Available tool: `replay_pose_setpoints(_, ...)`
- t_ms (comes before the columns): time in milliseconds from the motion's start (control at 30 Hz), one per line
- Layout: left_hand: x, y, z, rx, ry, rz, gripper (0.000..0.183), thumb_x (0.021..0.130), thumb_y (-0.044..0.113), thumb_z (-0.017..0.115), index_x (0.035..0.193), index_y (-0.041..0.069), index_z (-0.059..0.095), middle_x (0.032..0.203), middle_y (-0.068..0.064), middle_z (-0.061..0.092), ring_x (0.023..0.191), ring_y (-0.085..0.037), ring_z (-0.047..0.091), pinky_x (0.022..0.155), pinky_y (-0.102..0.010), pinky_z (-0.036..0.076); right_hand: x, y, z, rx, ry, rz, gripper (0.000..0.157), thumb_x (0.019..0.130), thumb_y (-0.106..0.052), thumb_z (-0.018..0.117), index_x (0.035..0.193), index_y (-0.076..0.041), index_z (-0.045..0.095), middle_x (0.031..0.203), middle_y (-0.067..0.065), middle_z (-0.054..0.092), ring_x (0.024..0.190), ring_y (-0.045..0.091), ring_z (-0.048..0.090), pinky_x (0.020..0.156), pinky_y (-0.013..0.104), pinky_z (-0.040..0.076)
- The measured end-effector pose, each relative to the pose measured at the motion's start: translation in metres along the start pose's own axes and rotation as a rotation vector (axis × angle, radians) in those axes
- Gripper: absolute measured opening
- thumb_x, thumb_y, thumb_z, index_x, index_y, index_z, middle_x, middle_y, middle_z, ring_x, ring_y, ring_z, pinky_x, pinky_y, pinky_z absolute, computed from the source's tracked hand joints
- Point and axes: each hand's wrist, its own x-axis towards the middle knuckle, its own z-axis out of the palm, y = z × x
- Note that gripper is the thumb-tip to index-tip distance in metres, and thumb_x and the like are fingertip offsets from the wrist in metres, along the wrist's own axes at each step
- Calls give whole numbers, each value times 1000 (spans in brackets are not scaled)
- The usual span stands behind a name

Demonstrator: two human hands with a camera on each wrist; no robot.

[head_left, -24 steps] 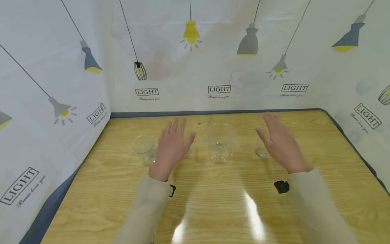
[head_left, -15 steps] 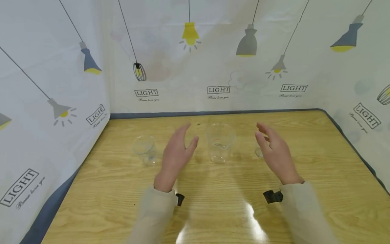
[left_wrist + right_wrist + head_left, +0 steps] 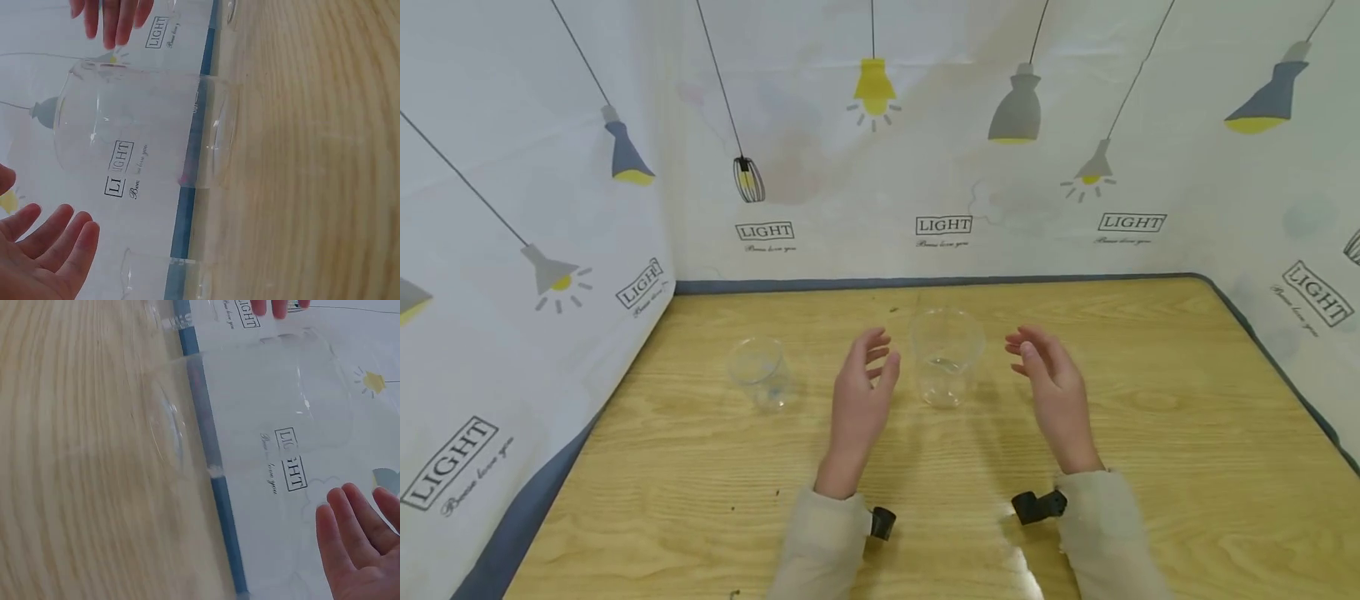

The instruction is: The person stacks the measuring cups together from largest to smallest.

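A large clear cup [image 3: 946, 367], wider at its rim, stands upright on the wooden table between my two hands. To its left is my left hand [image 3: 861, 396], fingers loosely bent and palm turned toward the cup. My right hand [image 3: 1056, 396] faces it from the other side in a similar pose. Neither hand holds anything; a gap separates each from the cup in the head view. The left wrist view shows the large cup [image 3: 150, 125] between both hands, with a smaller clear cup [image 3: 164, 278] at the bottom edge.
Another clear cup [image 3: 760, 371] stands at the left of the table [image 3: 647, 483], beyond my left hand. A white backdrop [image 3: 842, 183] printed with lamps encloses the table's back and sides. Dark wrist camera mounts [image 3: 883, 523] stick out inward from the sleeves.
Both hands have moved inward and nearer me, closing in on the large cup, their fingers going from straight to bent. The small clear object by my right hand is now hidden behind it.
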Motion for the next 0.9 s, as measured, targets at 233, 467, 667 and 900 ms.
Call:
replay_pose_setpoints(233,-5,-7,10,-38,11,-35,42,95,40,36,131,19,41,126,2,49,113,-14,46,90,-37,41,-5,-6,17,93,19,40,38,96,-25,40,128,-5,42,121,15,50,110,26,47,89,36,41)
replay_pose_setpoints(467,-7,-8,18,-100,28,-75,41,95,41,36,129,20,43,127,3,49,115,-14,45,90,-38,41,-2,10,25,150,33,65,36,95,-24,42,126,-6,44,120,13,51,110,23,48,90,40,40)
replay_pose_setpoints(667,-8,-18,25,-144,-16,-169,43,91,49,37,130,31,41,128,14,45,116,-9,42,93,-35,37,-1,30,27,162,-3,83,35,95,-22,42,128,-11,43,125,6,49,113,18,46,92,38,39)
replay_pose_setpoints(900,-6,-22,26,-212,-136,-207,41,93,45,38,133,37,32,136,13,36,122,-7,35,96,-34,34,-1,41,28,143,-83,130,44,94,-25,46,135,-14,35,135,6,41,122,14,37,98,31,33)
